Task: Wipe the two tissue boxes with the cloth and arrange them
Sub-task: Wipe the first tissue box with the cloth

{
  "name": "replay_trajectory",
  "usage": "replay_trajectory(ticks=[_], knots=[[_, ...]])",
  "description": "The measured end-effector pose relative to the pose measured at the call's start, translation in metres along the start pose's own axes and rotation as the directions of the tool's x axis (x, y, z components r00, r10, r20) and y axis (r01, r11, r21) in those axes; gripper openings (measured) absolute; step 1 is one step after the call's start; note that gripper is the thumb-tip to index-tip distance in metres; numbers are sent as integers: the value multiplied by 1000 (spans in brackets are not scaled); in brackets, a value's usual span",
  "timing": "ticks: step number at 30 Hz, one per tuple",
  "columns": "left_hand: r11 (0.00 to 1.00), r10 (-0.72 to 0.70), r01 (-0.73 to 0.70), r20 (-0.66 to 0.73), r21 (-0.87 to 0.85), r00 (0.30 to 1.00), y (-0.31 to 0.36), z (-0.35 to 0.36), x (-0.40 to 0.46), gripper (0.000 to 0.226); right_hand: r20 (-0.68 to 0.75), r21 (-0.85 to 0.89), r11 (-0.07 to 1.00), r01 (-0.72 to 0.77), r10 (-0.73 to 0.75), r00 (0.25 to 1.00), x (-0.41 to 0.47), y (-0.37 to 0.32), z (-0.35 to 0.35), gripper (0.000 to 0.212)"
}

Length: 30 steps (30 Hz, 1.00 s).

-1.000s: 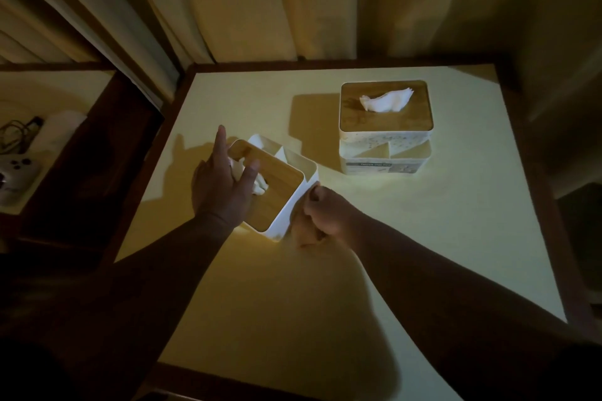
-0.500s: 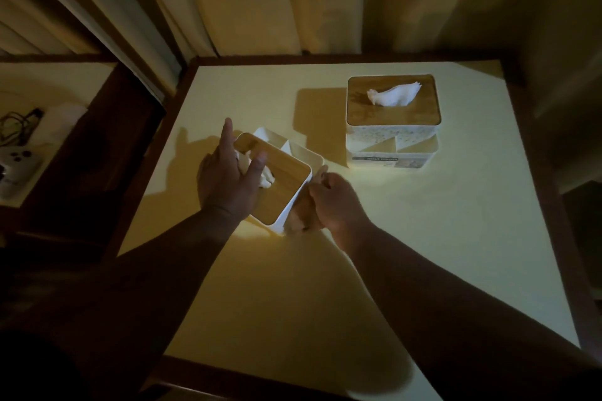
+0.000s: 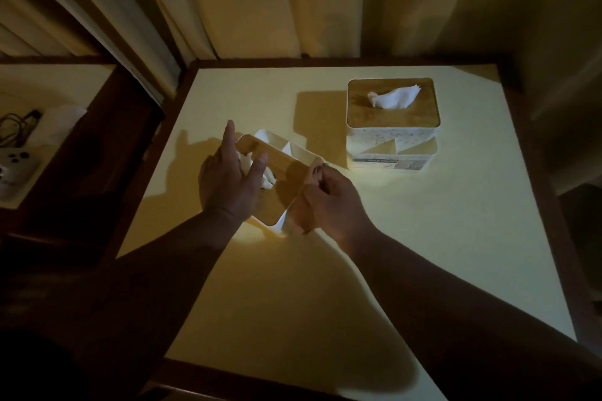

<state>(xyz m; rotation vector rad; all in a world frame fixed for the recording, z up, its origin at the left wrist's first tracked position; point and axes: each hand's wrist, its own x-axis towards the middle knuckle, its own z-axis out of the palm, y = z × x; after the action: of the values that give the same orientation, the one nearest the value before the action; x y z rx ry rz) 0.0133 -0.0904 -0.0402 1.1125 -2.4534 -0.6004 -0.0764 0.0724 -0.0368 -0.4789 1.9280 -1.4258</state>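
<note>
Box [image 3: 286,185], the near one, has tipped further than a second ago: its wooden lid now slants toward my left, and my right hand [image 3: 329,202] has slid from the near corner up along its right side. The far box [image 3: 392,127] has not moved; it stands upright toward the table's [image 3: 456,238] back right, well apart from the one I am working on.

The near box is white with a tan wooden lid and open white compartments along its far edge. A tuft of tissue [image 3: 265,177] shows in the lid's slot, partly behind my fingers. The far box matches it, with a tissue [image 3: 394,99] standing out of its lid and a printed label low on its front.

My left hand [image 3: 228,185] grips the near box from the left, index finger straight up past the far corner, another finger curled over the lid by the slot. My right hand is curled against the box's right wall, holding the cloth [image 3: 299,221], a pale fold of which shows below my fingers at the near corner.
</note>
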Motion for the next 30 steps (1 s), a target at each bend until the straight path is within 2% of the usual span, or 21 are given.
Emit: replay_trajectory(ticks=[2, 5, 10, 12, 14, 15, 17, 19, 22, 25, 27, 30], knots=[[1000, -2, 2, 1, -6, 1000, 0, -1, 1, 85, 9, -41, 999, 30, -30, 1000, -3, -1, 2, 16], [1000, -5, 5, 9, -17, 1000, 1, -1, 0, 85, 133, -150, 986, 79, -59, 989, -11, -8, 0, 6], [1000, -13, 13, -2, -8, 1000, 1, 0, -1, 84, -17, -96, 995, 32, -34, 999, 2, -16, -7, 15], [1000, -16, 16, -4, -6, 1000, 1, 0, 0, 86, 102, -100, 992, 75, -64, 993, -13, -15, 1, 6], [1000, -17, 17, 2, -7, 1000, 1, 0, 0, 87, 263, -240, 959, 150, -84, 961, -30, -14, 8, 8], [1000, -16, 16, 4, -7, 1000, 1, 0, 0, 87, 300, -293, 939, 179, -88, 950, -33, -11, 9, 10], [1000, -15, 15, 4, -6, 1000, 0, 0, 0, 86, 233, -204, 977, 61, -12, 972, -24, -13, 4, 5], [1000, -17, 17, -2, -5, 1000, 0, 1, 0, 85, 97, -85, 996, -36, 45, 994, -5, -14, -3, 7], [1000, -22, 22, 0, -8, 1000, 0, 1, 1, 86, -90, -134, 985, -106, 94, 992, 16, -3, -10, 19], [1000, -18, 18, 2, -11, 1000, -1, 2, 1, 84, -147, -99, 970, -220, 204, 968, 18, 14, -12, 25], [1000, -16, 16, -8, -10, 1000, -1, 3, 1, 82, -129, -137, 965, -223, 206, 970, 11, 22, -7, 24], [1000, -19, 19, -14, -18, 1000, -2, 4, 2, 81, 98, -200, 962, -188, 210, 973, -2, 21, 10, 15]])
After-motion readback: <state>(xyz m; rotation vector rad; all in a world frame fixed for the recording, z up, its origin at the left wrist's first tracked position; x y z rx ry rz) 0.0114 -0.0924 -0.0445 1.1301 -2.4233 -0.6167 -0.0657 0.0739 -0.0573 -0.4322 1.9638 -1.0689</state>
